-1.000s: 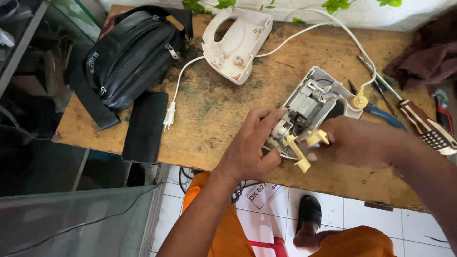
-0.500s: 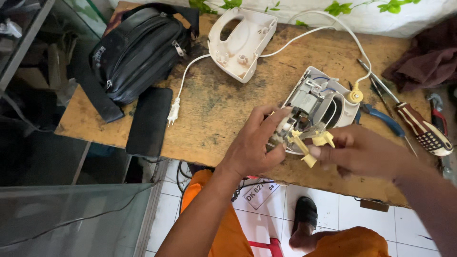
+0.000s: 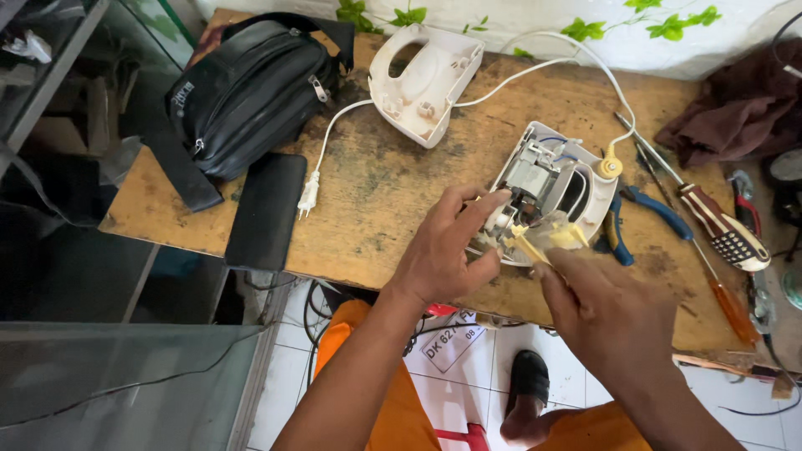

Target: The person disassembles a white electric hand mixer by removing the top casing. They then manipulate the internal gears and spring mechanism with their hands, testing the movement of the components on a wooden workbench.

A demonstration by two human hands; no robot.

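An opened white hand-mixer body [image 3: 558, 179] with its motor exposed lies on the worn wooden table [image 3: 393, 192]. My left hand [image 3: 447, 250] grips its near end, fingers touching the front of the motor. My right hand [image 3: 606, 305] pinches a small yellow plastic part [image 3: 547, 238] at the body's near edge. The mixer's white top cover [image 3: 426, 79] lies upside down farther back. A white power cord runs from the body to a plug [image 3: 307, 196].
A black bag [image 3: 251, 96] and a black phone [image 3: 267, 209] lie at the table's left. Blue-handled pliers [image 3: 639, 217], a striped screwdriver [image 3: 718, 230], an orange-handled screwdriver [image 3: 731, 309] and a dark cloth [image 3: 735, 113] are on the right. Tiled floor and a sandalled foot [image 3: 528, 384] show below.
The view has shifted slightly. My right hand has drawn a little nearer and lower with the yellow part; my left hand stays on the mixer body.
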